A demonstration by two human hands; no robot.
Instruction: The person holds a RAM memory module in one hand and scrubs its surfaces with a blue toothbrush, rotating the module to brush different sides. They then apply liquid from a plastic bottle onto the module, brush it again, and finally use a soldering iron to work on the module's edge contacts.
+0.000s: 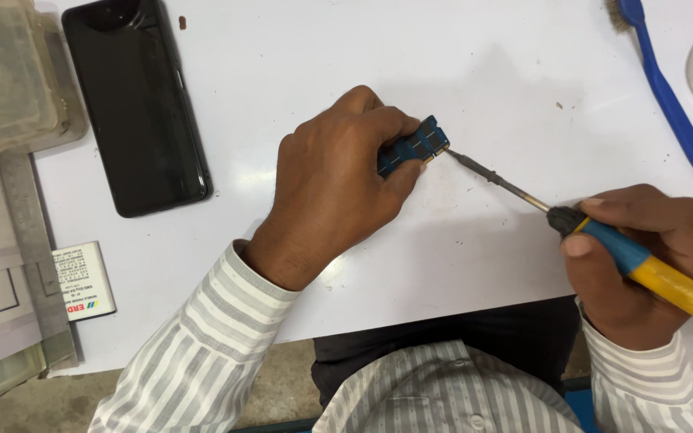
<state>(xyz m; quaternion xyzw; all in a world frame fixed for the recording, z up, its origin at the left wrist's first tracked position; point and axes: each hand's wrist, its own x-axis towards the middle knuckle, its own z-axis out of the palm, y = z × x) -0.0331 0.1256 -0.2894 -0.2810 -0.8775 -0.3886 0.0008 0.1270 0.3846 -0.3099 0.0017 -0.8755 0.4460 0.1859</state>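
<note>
Soldering looks to be the step in hand. Left hand (334, 188) is closed over a small blue board (413, 146), pinning it to the white table (483, 72). Right hand (643, 256) grips the iron (603, 240) by its blue-and-yellow handle, tip touching the board's near corner. Any next move, I judge, calls for a steady tip and an unmoving board. A dark phone (134, 104) lies beyond the left hand, a blue brush (671, 100) beyond the right.
</note>
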